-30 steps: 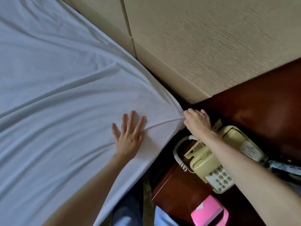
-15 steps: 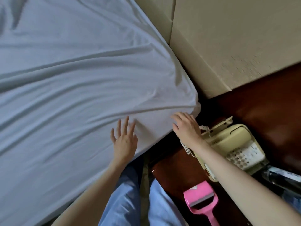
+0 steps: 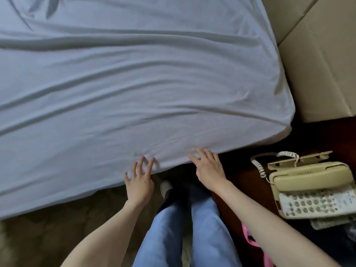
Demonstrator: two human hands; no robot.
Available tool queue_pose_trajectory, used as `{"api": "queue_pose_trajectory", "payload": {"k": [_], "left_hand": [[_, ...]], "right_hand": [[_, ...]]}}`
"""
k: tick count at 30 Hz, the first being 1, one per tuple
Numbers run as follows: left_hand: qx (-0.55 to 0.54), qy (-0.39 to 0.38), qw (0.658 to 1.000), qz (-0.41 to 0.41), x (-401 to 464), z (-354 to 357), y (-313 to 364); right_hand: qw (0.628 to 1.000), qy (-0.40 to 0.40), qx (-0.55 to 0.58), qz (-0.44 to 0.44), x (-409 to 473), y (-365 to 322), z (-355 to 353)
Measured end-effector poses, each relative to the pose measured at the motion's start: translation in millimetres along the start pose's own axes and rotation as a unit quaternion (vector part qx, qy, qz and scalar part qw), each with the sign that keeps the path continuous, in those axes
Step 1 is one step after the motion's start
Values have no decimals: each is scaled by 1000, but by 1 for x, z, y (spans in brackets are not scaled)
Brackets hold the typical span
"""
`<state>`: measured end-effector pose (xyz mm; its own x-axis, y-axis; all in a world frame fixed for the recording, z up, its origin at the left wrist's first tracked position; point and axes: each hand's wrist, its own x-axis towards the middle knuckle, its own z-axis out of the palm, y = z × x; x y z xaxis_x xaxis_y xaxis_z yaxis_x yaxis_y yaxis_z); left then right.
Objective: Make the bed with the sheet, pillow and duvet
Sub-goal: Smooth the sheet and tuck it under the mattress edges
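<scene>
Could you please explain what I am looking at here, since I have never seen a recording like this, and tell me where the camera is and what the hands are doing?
There is no machine here: a person makes a bed with bare hands. The single picture comes from a wide-angle camera worn on the person's head, looking forward and down, so you see their own arms, blue trousers and a shoe.

The large pale surface is the bed, covered by a wrinkled light blue sheet. The left hand and the right hand reach to its near edge with fingers spread; neither has a grip on anything, and the fingertips seem just to touch the cloth.

To the right, a dark wooden nightstand carries a cream corded telephone. A beige padded headboard stands behind the bed's corner. No pillow or duvet is visible.
</scene>
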<state>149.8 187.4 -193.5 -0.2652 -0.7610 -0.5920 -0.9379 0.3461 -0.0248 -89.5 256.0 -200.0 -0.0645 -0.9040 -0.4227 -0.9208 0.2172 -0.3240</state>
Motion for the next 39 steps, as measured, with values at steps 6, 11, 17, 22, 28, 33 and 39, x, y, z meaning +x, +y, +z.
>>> {"api": "queue_pose_trajectory", "payload": {"k": [6,11,17,22,28,33,39], "left_hand": [[-23,41,999,-7,-9,13,-45],[-41,110,993,9,-6,28,-73],[-68,179,980,54,7,34,-82],[-146,222,962,64,9,39,-87],[-188,245,948,83,8,39,-92],[-188,243,949,70,6,47,-92],[-200,261,942,72,-10,50,-88]], "right_hand": [[994,-8,-106,-37,9,-37,17],[986,23,-162,-21,19,-66,20],[978,41,-190,-73,38,-74,12],[976,64,-194,-80,40,-75,21],[981,51,-177,-57,36,-70,24],[982,74,-158,-69,27,-61,19],[983,100,-133,-83,10,-57,12]]}}
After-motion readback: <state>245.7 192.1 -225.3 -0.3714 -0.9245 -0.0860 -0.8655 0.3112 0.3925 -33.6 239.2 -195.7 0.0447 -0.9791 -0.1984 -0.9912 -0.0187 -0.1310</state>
